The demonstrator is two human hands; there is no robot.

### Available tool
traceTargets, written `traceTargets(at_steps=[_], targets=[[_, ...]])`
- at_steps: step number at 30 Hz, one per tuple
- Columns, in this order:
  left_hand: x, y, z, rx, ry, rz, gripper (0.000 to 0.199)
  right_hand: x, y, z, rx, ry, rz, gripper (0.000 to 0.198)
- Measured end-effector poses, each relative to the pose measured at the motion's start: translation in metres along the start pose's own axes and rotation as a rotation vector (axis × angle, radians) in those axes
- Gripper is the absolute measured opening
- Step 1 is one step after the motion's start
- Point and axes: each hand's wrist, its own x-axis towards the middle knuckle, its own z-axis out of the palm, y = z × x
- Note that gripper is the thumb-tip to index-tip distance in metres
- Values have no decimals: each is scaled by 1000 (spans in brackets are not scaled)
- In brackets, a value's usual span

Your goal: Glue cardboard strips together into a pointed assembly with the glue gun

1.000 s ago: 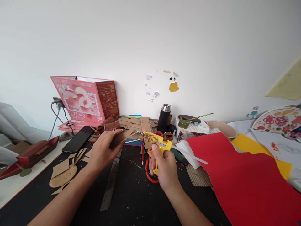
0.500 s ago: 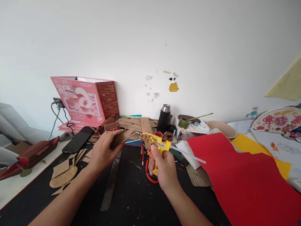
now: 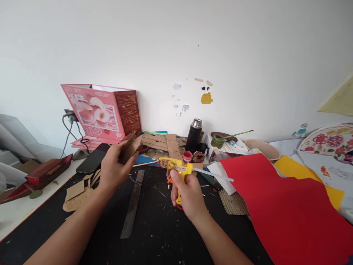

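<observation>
My right hand (image 3: 187, 191) is wrapped round the handle of a yellow hot glue gun (image 3: 176, 167), its body smeared with brown stains. A clear glue stick (image 3: 213, 174) sticks out of the gun's back end, and its nozzle points left. In my left hand (image 3: 114, 165) I grip a brown cardboard piece (image 3: 129, 149), tilted up with a cut edge facing me. The nozzle is apart from the cardboard. Between my forearms a steel ruler (image 3: 132, 206) lies on the black table surface (image 3: 154, 235).
A pink box (image 3: 99, 114) stands at the back left, beside a phone (image 3: 92, 160). Behind the gun are a black thermos (image 3: 194, 134), a red paint jar (image 3: 187, 156) and cardboard scraps (image 3: 154, 143). Red paper (image 3: 286, 202) covers the right side. A brown boat model (image 3: 41, 173) is far left.
My left hand has moved left and turned the cardboard more upright. The glue gun has shifted slightly left and down, away from the cardboard, uncovering the red paint jar.
</observation>
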Motion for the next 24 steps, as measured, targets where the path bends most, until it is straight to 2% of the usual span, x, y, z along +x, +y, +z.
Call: traceTargets(at_steps=[5, 10, 14, 17, 20, 24], targets=[[3, -1, -5, 24, 29, -38, 36, -4, 18, 7, -118, -208, 165, 60], [4, 3, -7, 7, 39, -3, 37, -5, 39, 13, -232, -326, 283, 53], [6, 9, -11, -12, 48, 47, 36, -1, 44, 23, -159, -338, 307, 55], [7, 14, -15, -19, 41, 87, 36, 0, 46, 34, -130, -416, 346, 56], [8, 18, -17, -14, 20, 107, 34, 0, 49, 41, -183, -470, 359, 52], [9, 20, -18, -13, -38, 146, 34, -3, 49, 42, -343, -416, 284, 40]])
